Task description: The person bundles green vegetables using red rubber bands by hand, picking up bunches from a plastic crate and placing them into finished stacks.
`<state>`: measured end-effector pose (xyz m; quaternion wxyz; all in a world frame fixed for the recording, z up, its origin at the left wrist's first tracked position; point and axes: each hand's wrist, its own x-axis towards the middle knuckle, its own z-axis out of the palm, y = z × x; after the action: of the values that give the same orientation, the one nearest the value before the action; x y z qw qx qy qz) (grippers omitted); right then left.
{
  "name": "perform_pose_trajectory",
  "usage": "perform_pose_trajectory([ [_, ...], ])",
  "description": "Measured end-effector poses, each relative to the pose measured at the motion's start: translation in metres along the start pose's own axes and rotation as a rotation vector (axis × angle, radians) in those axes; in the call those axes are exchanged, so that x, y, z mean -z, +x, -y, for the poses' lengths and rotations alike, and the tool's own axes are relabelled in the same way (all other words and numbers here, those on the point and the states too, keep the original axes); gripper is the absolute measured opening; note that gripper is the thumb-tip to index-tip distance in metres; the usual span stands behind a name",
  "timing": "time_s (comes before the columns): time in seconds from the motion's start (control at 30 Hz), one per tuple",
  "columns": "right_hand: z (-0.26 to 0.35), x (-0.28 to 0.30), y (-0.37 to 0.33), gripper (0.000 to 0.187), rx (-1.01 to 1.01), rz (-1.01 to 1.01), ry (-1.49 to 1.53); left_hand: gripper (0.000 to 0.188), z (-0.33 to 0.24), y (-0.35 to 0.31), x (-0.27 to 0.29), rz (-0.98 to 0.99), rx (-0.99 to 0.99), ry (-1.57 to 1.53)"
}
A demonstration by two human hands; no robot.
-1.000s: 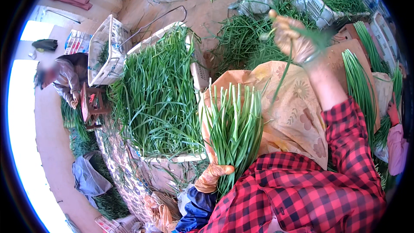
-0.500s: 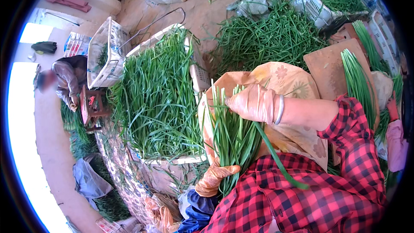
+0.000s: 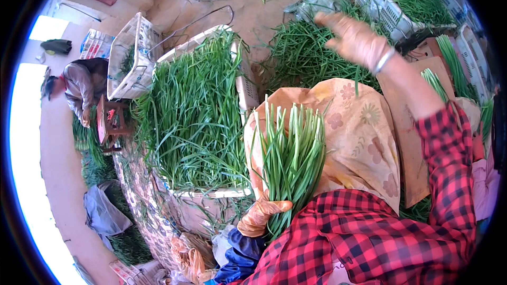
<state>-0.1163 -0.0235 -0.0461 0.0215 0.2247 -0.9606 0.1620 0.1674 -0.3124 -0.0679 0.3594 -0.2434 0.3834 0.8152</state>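
My left hand [image 3: 263, 214], in a tan glove, is wrapped round the lower part of a bunch of garlic chives [image 3: 293, 153]. The pale stem ends of the bunch point away from me, over a tan flowered cloth [image 3: 364, 132] on my lap. Apart from the bunch, my gloved right hand [image 3: 355, 39] is stretched out over a heap of loose green leaves [image 3: 296, 55]. Its fingers are spread and slightly smeared by motion. Below this hand a short green leaf [image 3: 356, 82] shows against the cloth.
A white crate [image 3: 245, 87] full of chives stands left of my lap, with a smaller crate [image 3: 120, 68] behind it. At right, chive bundles [image 3: 436, 83] lie on a brown board [image 3: 414, 126]. Another person [image 3: 82, 92] sits at far left by a small red stool [image 3: 108, 121].
My right hand has left the stem ends and swung far and right over the leaf heap. The long leaf hanging beneath it is gone from there. My left hand keeps its hold.
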Motion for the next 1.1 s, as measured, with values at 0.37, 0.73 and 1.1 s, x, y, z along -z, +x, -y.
perform_pose_trajectory([
  [0.37, 0.127, -0.101, -0.061, 0.02, 0.514, -0.111, 0.315, 0.068, 0.001, 0.002, -0.001, 0.015, 0.0, 0.051],
  [0.73, -0.02, -0.003, 0.008, 0.022, -0.171, -0.497, -0.382, 0.06, -0.002, -0.002, -0.008, 0.007, 0.015, 0.076],
  [1.1, 0.091, -0.067, -0.034, 0.053, -0.047, 0.905, 0.736, 0.052, -0.001, -0.001, -0.012, -0.101, 0.119, 0.179],
])
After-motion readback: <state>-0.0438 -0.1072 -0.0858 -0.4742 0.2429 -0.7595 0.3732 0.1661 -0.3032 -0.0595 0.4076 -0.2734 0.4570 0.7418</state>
